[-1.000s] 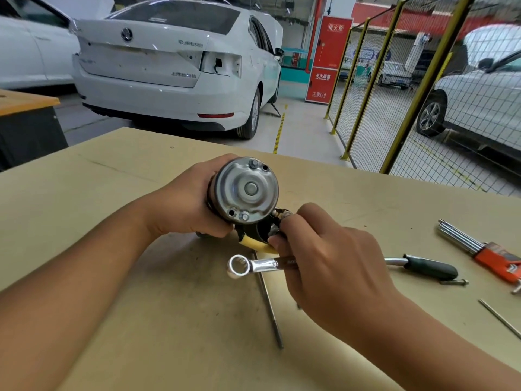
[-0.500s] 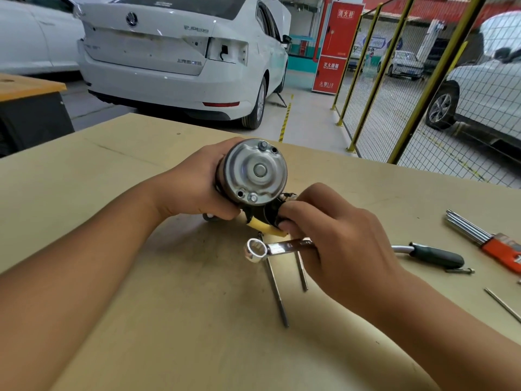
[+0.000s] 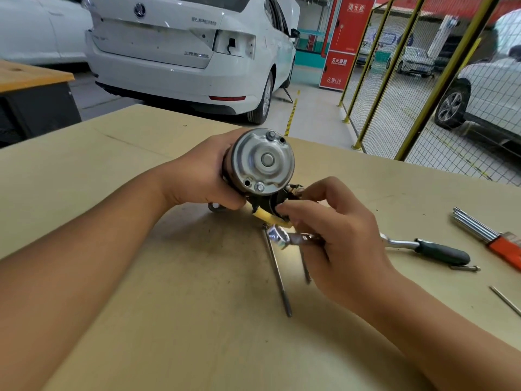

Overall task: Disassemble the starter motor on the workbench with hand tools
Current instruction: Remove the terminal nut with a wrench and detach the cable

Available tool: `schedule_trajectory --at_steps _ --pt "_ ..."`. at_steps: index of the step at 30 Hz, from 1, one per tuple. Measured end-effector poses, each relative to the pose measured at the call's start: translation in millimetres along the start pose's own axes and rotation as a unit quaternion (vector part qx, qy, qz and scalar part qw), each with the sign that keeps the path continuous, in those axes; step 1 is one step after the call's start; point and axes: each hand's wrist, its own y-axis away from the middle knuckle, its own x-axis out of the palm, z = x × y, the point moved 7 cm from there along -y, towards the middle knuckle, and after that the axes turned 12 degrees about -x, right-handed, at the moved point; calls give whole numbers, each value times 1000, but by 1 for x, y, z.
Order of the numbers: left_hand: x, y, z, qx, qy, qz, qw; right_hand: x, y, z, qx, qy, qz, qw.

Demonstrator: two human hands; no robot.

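Note:
The starter motor (image 3: pixel 262 160) stands on the workbench (image 3: pixel 141 277) with its round silver end cap facing me. My left hand (image 3: pixel 203 176) grips the motor's body from the left. My right hand (image 3: pixel 332 235) reaches in from the right: its fingertips pinch at the black terminal part with the yellow piece (image 3: pixel 267 215) under the cap. The lower fingers of that hand hold a shiny ring spanner (image 3: pixel 284 237), whose ring end sticks out to the left. What the fingertips pinch is hidden.
Two long thin bolts (image 3: pixel 277 275) lie on the bench below the motor. A ratchet with a dark green handle (image 3: pixel 434 251) lies to the right, a set of hex keys in an orange holder (image 3: pixel 490 235) further right, and a loose thin rod (image 3: pixel 504 300) near the right edge.
My right hand's fingers have opened out and shifted on the terminal part, and the spanner has tilted in the hand. The left hand keeps its grip on the motor.

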Motion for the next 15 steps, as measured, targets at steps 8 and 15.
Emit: schedule_trajectory --at_steps 8,15 --pt "0 0 -3 19 -3 -7 1000 -4 -1 -4 5 25 -24 999" --pt "-1 0 -2 21 -4 -2 1000 -7 -1 -8 5 22 -46 999"
